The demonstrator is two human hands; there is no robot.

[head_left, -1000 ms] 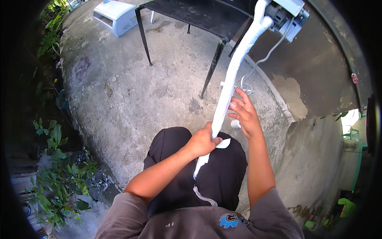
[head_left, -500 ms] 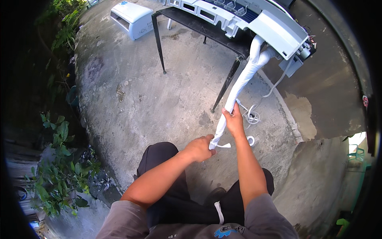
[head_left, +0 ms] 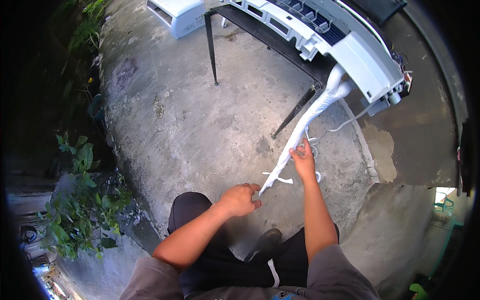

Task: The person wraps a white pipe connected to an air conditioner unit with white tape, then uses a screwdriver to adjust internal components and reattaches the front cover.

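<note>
A pipe bundle (head_left: 305,120) wrapped in white tape slants down toward me from an air conditioner's indoor unit (head_left: 367,65). My left hand (head_left: 239,200) is curled at the bundle's thin lower end, with fingers and thumb closed about the tip. Further up, my right hand (head_left: 303,162) lies against the bundle's right side, its fingers apart and not wrapped round it. A short strip of white tape (head_left: 285,180) sticks out sideways near the lower end. Partly behind my right wrist shows a white tape roll (head_left: 318,176) on the concrete.
The unit rests on a black metal-legged table (head_left: 265,35). A pale cable (head_left: 350,120) hangs from it, coiling on the floor behind my right hand. A white casing (head_left: 182,17) lies at the far left. Leafy plants (head_left: 75,200) border the left; a brown surface (head_left: 415,130) lies right.
My right hand has loosened from round the bundle, its fingers now apart. My left hand has shifted slightly left and nearer to me, with the bundle's lower end. The view has shifted a little.
</note>
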